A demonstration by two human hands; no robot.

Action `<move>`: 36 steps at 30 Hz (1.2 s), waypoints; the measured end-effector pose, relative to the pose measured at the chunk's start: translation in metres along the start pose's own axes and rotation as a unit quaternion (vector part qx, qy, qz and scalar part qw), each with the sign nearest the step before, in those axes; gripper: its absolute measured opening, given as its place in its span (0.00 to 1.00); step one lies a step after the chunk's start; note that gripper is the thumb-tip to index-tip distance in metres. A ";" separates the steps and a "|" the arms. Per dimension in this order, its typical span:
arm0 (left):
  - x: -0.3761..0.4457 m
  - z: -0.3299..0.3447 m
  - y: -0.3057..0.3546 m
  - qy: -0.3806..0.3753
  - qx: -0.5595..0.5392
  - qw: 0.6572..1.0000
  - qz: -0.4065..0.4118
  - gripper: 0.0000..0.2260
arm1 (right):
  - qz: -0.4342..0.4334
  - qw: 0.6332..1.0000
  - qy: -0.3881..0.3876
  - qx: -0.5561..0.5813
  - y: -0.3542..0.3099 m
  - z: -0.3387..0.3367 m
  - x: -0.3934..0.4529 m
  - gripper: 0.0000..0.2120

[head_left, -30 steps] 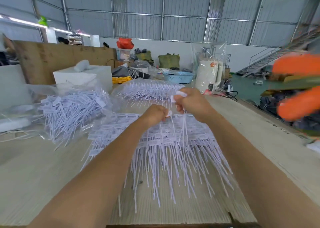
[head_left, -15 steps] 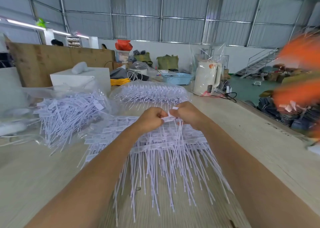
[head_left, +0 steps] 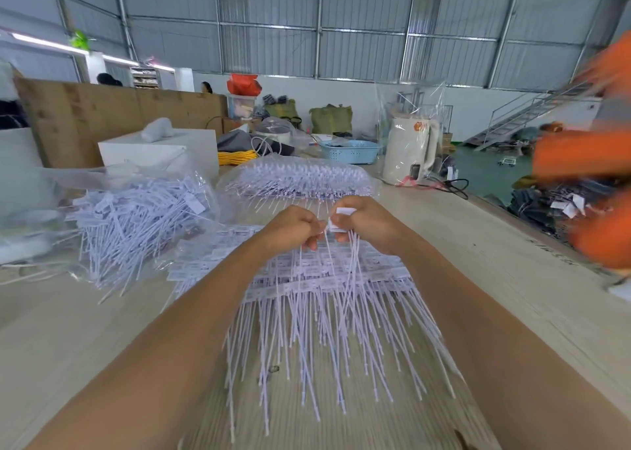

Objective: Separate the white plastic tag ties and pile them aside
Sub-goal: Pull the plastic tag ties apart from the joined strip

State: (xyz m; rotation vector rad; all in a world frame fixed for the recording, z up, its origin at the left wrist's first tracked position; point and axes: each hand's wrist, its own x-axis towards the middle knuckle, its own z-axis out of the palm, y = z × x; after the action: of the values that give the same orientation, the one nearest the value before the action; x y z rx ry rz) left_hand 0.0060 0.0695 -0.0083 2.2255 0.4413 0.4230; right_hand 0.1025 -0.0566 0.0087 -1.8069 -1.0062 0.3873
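Observation:
Joined rows of white plastic tag ties (head_left: 327,299) lie spread on the wooden table (head_left: 512,279) in front of me, tails pointing toward me. Above their far edge, my left hand (head_left: 290,227) and my right hand (head_left: 368,224) are held close together, each pinching white tag heads (head_left: 338,221) of a small bunch of ties whose tails hang down between my wrists. A heap of loose ties (head_left: 136,224) lies on clear plastic to the left. Another bagged batch of ties (head_left: 300,180) sits just beyond my hands.
A white box (head_left: 160,149) stands at the back left, a white kettle in plastic (head_left: 409,149) and a blue basket (head_left: 351,151) at the back. A person in orange sleeves (head_left: 587,156) moves, blurred, at the right edge. A brown board (head_left: 102,111) walls the far left.
My hands have come closer together and lowered slightly over the rows. The person in orange at the right has shifted position.

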 end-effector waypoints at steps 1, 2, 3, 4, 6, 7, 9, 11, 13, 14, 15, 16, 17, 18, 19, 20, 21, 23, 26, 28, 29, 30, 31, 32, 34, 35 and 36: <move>0.000 0.000 0.002 0.012 -0.001 1.000 0.003 0.14 | 0.004 1.000 -0.007 0.000 -0.001 0.000 0.001 0.06; 0.000 0.000 0.003 0.022 0.014 1.000 0.006 0.15 | 0.010 1.000 -0.014 -0.009 -0.001 0.000 0.002 0.04; 0.001 0.000 0.005 0.033 0.038 0.999 0.010 0.15 | 0.017 0.999 -0.022 -0.025 -0.002 -0.001 0.002 0.02; 0.001 0.000 0.006 0.045 0.064 0.997 0.012 0.16 | 0.025 0.998 -0.030 -0.047 -0.003 -0.002 0.002 0.03; 0.001 0.002 0.007 0.066 0.090 0.994 0.005 0.17 | 0.038 0.994 -0.040 -0.094 -0.006 -0.004 0.001 0.04; 0.001 0.003 0.007 0.073 0.082 0.994 -0.002 0.16 | 0.038 0.992 -0.039 -0.115 -0.007 -0.004 0.001 0.05; 0.001 0.006 0.008 0.082 0.036 0.996 -0.009 0.14 | 0.029 0.988 -0.020 -0.153 -0.009 -0.002 0.000 0.08; 0.001 0.009 0.010 0.095 -0.005 0.995 -0.013 0.15 | 0.012 0.984 0.006 -0.178 -0.010 0.002 0.000 0.07; 0.003 0.009 0.011 0.110 -0.027 0.993 -0.025 0.16 | -0.013 0.981 0.033 -0.192 -0.010 0.007 -0.001 0.10; 0.004 0.010 0.013 0.115 -0.035 0.992 -0.035 0.16 | -0.032 0.980 0.047 -0.190 -0.008 0.009 -0.002 0.09; 0.005 0.010 0.014 0.117 -0.044 0.991 -0.047 0.15 | -0.054 0.978 0.062 -0.190 -0.006 0.011 -0.003 0.08; 0.005 0.010 0.016 0.119 -0.052 0.990 -0.057 0.14 | -0.078 0.975 0.079 -0.195 -0.004 0.012 -0.004 0.07; 0.005 0.010 0.018 0.120 -0.061 0.989 -0.067 0.14 | -0.097 0.969 0.096 -0.206 -0.001 0.015 -0.004 0.07; 0.005 0.010 0.019 0.122 -0.071 0.987 -0.073 0.15 | -0.113 0.962 0.111 -0.222 0.002 0.017 -0.004 0.06; 0.006 0.009 0.019 0.122 -0.081 0.986 -0.078 0.18 | -0.122 0.955 0.126 -0.238 0.004 0.019 -0.004 0.06; 0.007 0.009 0.020 0.118 -0.088 0.986 -0.083 0.20 | -0.129 0.948 0.140 -0.254 0.006 0.021 -0.005 0.05; 0.007 0.009 0.021 0.113 -0.091 0.985 -0.089 0.21 | -0.137 0.941 0.154 -0.267 0.008 0.023 -0.006 0.05; 0.007 0.009 0.022 0.109 -0.097 0.984 -0.106 0.20 | -0.152 0.928 0.180 -0.289 0.008 0.023 -0.010 0.05; 0.012 0.000 0.007 0.168 -0.100 0.969 -0.154 0.14 | -0.284 0.885 0.258 -0.265 -0.013 0.028 -0.029 0.04; 0.010 -0.003 -0.003 0.189 -0.076 0.966 -0.160 0.15 | -0.356 0.859 0.273 -0.245 -0.036 0.027 -0.036 0.03; 0.010 -0.001 -0.002 0.170 -0.071 0.973 -0.139 0.16 | -0.348 0.871 0.263 -0.227 -0.044 0.020 -0.034 0.03; 0.009 0.000 0.001 0.139 -0.074 0.981 -0.110 0.17 | -0.306 0.898 0.248 -0.194 -0.049 0.012 -0.032 0.06; 0.008 0.003 0.006 0.108 -0.086 0.987 -0.088 0.17 | -0.244 0.931 0.227 -0.150 -0.050 0.001 -0.030 0.09; 0.007 0.004 0.011 0.081 -0.100 0.989 -0.073 0.16 | -0.183 0.956 0.208 -0.094 -0.048 -0.010 -0.028 0.11; 0.005 0.001 0.019 0.046 -0.081 0.994 -0.051 0.12 | -0.097 0.982 0.160 -0.002 -0.039 -0.027 -0.026 0.09; 0.004 -0.002 0.022 0.031 -0.051 0.997 -0.044 0.09 | -0.076 0.988 0.134 0.013 -0.034 -0.032 -0.027 0.06; 0.004 -0.004 0.024 0.016 -0.030 0.999 -0.032 0.08 | -0.063 0.992 0.111 0.005 -0.031 -0.035 -0.027 0.04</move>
State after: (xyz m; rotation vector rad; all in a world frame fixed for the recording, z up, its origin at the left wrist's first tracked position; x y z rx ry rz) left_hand 0.0119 0.0592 0.0135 2.1424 0.5087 0.4340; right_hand 0.0944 -0.0937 0.0467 -1.7238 -0.9521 0.1102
